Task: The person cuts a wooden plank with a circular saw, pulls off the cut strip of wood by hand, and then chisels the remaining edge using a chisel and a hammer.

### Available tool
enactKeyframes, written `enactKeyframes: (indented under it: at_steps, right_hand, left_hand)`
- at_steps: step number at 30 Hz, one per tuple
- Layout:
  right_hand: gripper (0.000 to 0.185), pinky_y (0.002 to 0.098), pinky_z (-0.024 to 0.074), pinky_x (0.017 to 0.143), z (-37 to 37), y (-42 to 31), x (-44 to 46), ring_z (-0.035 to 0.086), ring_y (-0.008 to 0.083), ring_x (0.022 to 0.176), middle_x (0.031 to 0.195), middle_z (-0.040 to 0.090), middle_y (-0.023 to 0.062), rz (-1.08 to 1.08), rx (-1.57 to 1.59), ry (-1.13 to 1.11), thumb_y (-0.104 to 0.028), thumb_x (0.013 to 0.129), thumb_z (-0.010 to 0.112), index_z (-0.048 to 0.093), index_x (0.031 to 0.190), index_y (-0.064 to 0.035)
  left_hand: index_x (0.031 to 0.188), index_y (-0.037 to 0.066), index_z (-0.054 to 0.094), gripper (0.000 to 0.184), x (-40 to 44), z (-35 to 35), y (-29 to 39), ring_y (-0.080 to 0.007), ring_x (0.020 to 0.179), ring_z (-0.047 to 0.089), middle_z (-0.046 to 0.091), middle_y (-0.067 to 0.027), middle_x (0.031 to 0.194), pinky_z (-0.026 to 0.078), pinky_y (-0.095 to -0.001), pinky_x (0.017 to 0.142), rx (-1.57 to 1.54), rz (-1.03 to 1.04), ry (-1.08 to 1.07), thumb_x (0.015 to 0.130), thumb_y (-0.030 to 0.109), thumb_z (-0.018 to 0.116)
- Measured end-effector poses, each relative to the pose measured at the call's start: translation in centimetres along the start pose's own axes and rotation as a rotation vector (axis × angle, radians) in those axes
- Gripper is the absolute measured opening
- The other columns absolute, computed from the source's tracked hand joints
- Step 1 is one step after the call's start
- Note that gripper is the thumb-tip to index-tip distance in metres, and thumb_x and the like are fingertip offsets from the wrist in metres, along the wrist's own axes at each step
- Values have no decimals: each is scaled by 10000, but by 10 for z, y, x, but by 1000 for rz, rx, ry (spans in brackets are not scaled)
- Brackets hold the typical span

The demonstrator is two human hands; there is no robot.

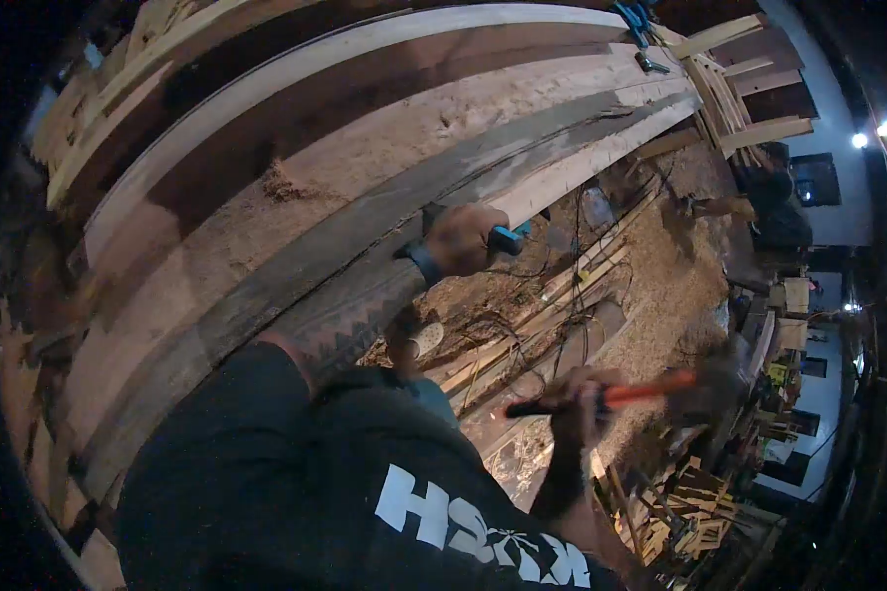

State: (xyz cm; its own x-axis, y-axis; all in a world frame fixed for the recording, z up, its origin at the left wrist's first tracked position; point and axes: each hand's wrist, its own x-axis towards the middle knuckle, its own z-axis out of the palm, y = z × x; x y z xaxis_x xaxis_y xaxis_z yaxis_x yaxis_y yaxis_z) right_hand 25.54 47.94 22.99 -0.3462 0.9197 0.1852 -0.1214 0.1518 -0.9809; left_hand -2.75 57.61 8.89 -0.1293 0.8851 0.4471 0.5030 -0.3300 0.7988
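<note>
My left hand (463, 239) is closed round a teal-and-black handled tool (507, 239) at the edge of a long wooden beam (365, 222); the tool's working end is hard to make out. My right hand (583, 396), blurred by motion, grips the handle of an orange-and-black hammer (650, 387). The hammer's head is smeared at the right, over the shavings-covered floor. A pale cut face (591, 158) runs along the beam beyond my left hand. Sawdust lies on the wood.
Long boards (537, 330) and dark cables lie on the floor among wood shavings (670, 286). Clamps or tools (650, 62) rest on the beam's far end. Stacked wood (749, 89) stands beyond it. Scrap wood (695, 507) is piled at the lower right.
</note>
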Motion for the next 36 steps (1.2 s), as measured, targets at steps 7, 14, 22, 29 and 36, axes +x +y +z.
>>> enactKeyframes:
  at_steps: [7, 14, 22, 29, 36]
  right_hand:
    - [232, 322, 457, 518, 37, 85, -4, 562, 137, 560, 717, 600, 43, 612, -668, -103, -205, 939, 748, 592, 840, -66]
    - [149, 332, 507, 534, 3, 8, -26, 565, 169, 607, 753, 561, 42, 224, -111, 172, -160, 1016, 618, 504, 952, -89]
    - [216, 309, 470, 539, 19, 157, -30, 561, 122, 607, 745, 606, 22, 404, -655, 46, -226, 980, 707, 593, 870, -79]
    - [126, 306, 488, 583, -2, 0, -18, 590, 153, 651, 737, 585, 9, 107, 65, 215, -114, 997, 655, 583, 1099, -124]
    - [167, 388, 489, 630, 32, 115, -20, 624, 190, 724, 767, 624, 39, 545, -604, 6, -218, 927, 726, 631, 951, -83]
  left_hand:
    - [785, 88, 628, 124, -6, 6, -6, -384, 734, 628, 623, -167, 760, 488, -477, 649, -53, 194, 57, 730, 165, 708]
    - [788, 81, 631, 184, 2, 0, -14, -398, 746, 633, 626, -174, 752, 484, -485, 659, -158, 113, -155, 666, 206, 689]
    - [806, 92, 644, 192, 4, -17, 8, -398, 754, 640, 642, -166, 767, 472, -477, 648, -56, -59, -247, 676, 222, 698]
    - [808, 98, 654, 166, 3, -21, 5, -380, 774, 653, 662, -158, 788, 490, -472, 678, -114, -120, -317, 676, 183, 706]
    - [819, 103, 654, 123, -9, -2, -11, -394, 754, 631, 640, -157, 765, 496, -468, 694, 22, 109, -209, 720, 162, 698]
